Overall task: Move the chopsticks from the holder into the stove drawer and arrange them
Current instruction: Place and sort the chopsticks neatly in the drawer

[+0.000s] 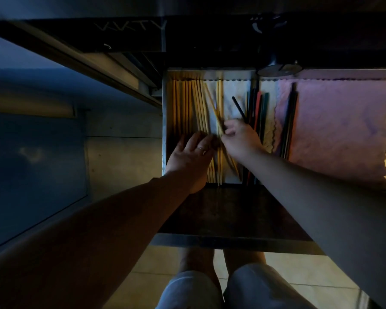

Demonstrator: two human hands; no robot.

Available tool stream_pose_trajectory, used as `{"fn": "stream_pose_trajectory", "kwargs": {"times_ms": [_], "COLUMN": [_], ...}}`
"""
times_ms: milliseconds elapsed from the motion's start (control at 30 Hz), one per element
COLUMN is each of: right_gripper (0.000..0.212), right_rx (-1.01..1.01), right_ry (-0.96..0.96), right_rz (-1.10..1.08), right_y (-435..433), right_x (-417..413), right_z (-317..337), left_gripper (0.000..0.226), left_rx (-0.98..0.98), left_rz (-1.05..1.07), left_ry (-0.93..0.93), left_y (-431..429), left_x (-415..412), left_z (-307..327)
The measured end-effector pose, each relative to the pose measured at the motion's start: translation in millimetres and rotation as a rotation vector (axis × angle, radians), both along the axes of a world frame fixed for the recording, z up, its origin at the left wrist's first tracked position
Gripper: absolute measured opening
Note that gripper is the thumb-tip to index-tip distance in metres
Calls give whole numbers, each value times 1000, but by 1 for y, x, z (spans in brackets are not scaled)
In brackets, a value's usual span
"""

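We are working left to right across the open stove drawer [164,121]. At its nine o'clock side, the pale wooden chopsticks [187,103] are lying in a tight row, pointing toward twelve o'clock. Our left hand [193,156] is resting flat on their near ends, fingers together and extended, clamped on nothing. If we are pressing unevenly here, the row is likely to fan out or ride up onto itself.

Toward the centre, our right hand [240,139] is pinching a slanted wooden chopstick [213,105], its fingers closed around it; the stick is blurred, so the exact grip is unclear. Swinging it toward nine o'clock risks knocking the straight pair [220,97] beside it askew. A black chopstick [239,108] is tilting up just behind the right hand and could catch on the knuckles.

At three o'clock, the dark and coloured chopsticks [257,108] are lying bunched, with another dark pair [291,117] on the pink cloth liner [339,126]. A careless forearm sweep could be dragging that liner and scattering them. The holder is not in view.
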State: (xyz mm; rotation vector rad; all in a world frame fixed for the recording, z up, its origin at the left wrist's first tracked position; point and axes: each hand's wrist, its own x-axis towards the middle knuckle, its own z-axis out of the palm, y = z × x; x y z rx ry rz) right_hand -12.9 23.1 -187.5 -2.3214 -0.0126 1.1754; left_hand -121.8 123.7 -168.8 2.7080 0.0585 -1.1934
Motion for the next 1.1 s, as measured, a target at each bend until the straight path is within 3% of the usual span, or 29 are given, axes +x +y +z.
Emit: {"fn": "stream_pose_trajectory", "kwargs": {"times_ms": [500, 600, 700, 733, 800, 900, 1100], "right_gripper": [42, 31, 28, 31, 31, 30, 26], "right_rx": [6, 82, 38, 3, -40, -116, -291], "right_ry": [-37, -248, -196, -165, -158, -180, -279], "right_rz": [43, 144, 244, 275, 324, 366, 424], "right_y": [0, 0, 6, 9, 16, 27, 51], "right_x": [-2, -6, -11, -13, -15, -18, -29], "right_z": [4, 6, 8, 8, 10, 12, 6], "left_gripper": [87, 81, 83, 84, 78, 71, 72], "left_rx": [-49, -68, -33, 19, 177, 286, 353], "left_rz": [89, 288, 503, 478, 232, -77, -291], "left_ry": [42, -42, 33, 100, 182, 188, 127], "left_y": [2, 5, 2, 1, -1, 5, 19], "left_x": [9, 7, 12, 14, 15, 8, -7], "left_z": [-1, 4, 10, 12, 18, 24, 24]}}
